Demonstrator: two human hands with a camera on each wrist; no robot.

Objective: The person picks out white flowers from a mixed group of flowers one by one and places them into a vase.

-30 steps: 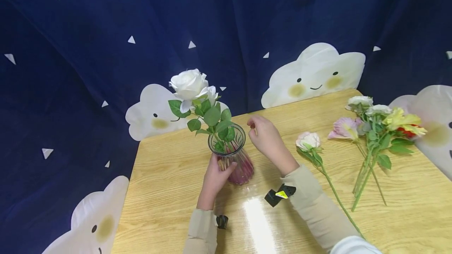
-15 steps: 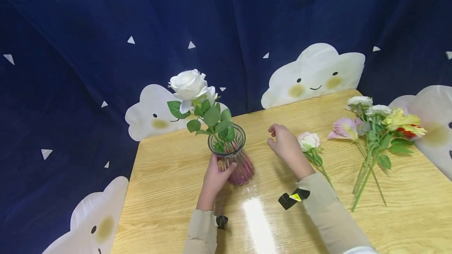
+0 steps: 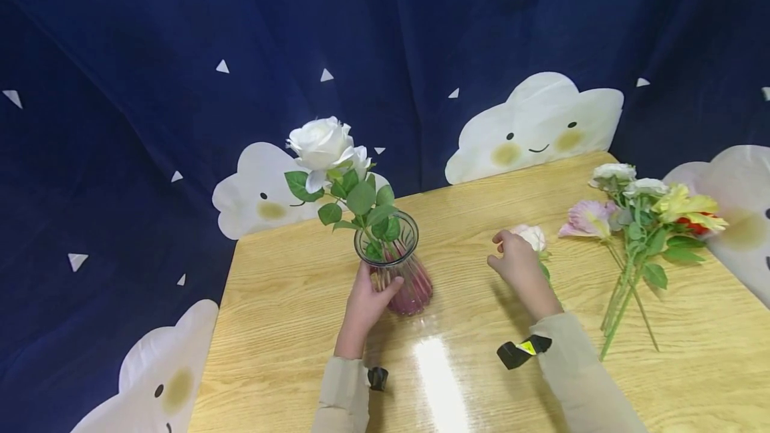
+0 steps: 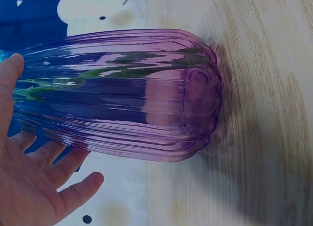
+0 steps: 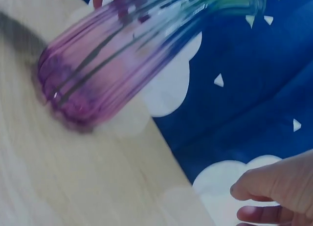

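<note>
A ribbed glass vase [image 3: 411, 286], purple-pink at the base and bluish toward its rim, stands upright on the table. White roses [image 3: 321, 144] with green leaves lean out of it to the left, their stems showing through the glass in the left wrist view. My left hand [image 3: 365, 299] holds the vase below its neck, thumb [image 4: 12, 64] on one side and fingers on the other. Over the table to the right, my right hand [image 3: 522, 269] holds nothing, its fingers loosely bent. It partly covers a pale pink rose [image 3: 532, 236]; whether they touch, I cannot tell.
Several cut flowers lie at the right of the wooden table [image 3: 283, 326]: a pink-purple bloom [image 3: 586, 220], white blooms [image 3: 645, 188], a yellow bloom [image 3: 686, 206] and part of a red one. A dark blue curtain [image 3: 373, 32] with clouds hangs behind the table's back edge.
My right hand has moved rightward and slightly nearer to me, from beside the vase rim to the pale pink rose. The left hand and the vase have stayed in place.
</note>
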